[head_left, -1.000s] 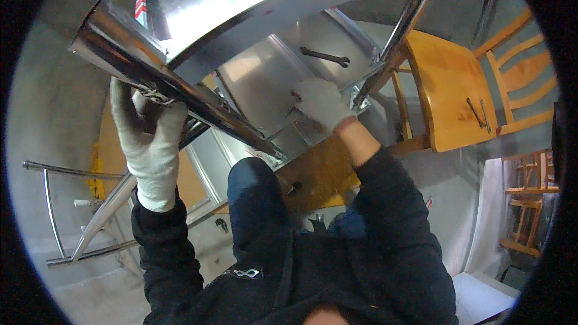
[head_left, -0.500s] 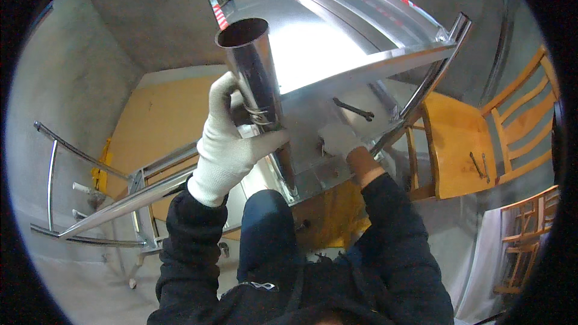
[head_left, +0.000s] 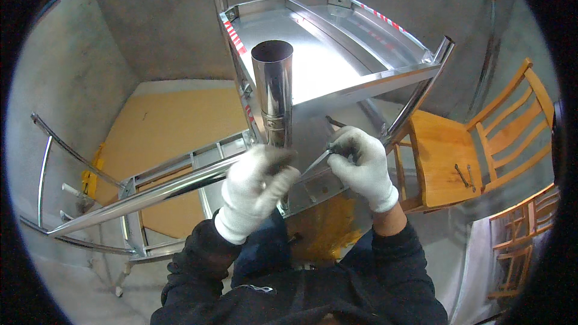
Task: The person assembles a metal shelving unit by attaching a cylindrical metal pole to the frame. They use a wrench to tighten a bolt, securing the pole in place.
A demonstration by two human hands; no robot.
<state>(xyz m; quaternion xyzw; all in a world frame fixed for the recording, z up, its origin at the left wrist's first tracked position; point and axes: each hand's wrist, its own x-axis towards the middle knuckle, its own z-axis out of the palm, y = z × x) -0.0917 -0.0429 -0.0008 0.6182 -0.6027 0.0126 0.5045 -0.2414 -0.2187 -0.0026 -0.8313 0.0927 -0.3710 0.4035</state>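
A shiny upright metal tube [head_left: 274, 87] with a wide round opening stands at the near corner of a metal shelf frame [head_left: 355, 87]. My left hand [head_left: 253, 186], in a white knit glove, is beside the lower end of the tube. Its fingers are bent and partly smeared by motion, so what they grip does not show. Gloved too, my right hand [head_left: 364, 165] is closed on a slim shiny metal tool [head_left: 314, 162], which slants down toward the left fingers. Behind the right hand a dark wrench [head_left: 335, 122] lies on the lower shelf, mostly hidden.
A wooden chair [head_left: 442, 162] stands at the right, with small wrenches [head_left: 466, 177] on its seat. At the left lies another chrome tube frame [head_left: 150, 195], over a tan board [head_left: 180, 111]. More wooden chairs [head_left: 524, 235] are at the far right.
My left hand has let go of the tube's upper part and moved down. The right hand has risen from the lower shelf with the slim tool. The view has shifted.
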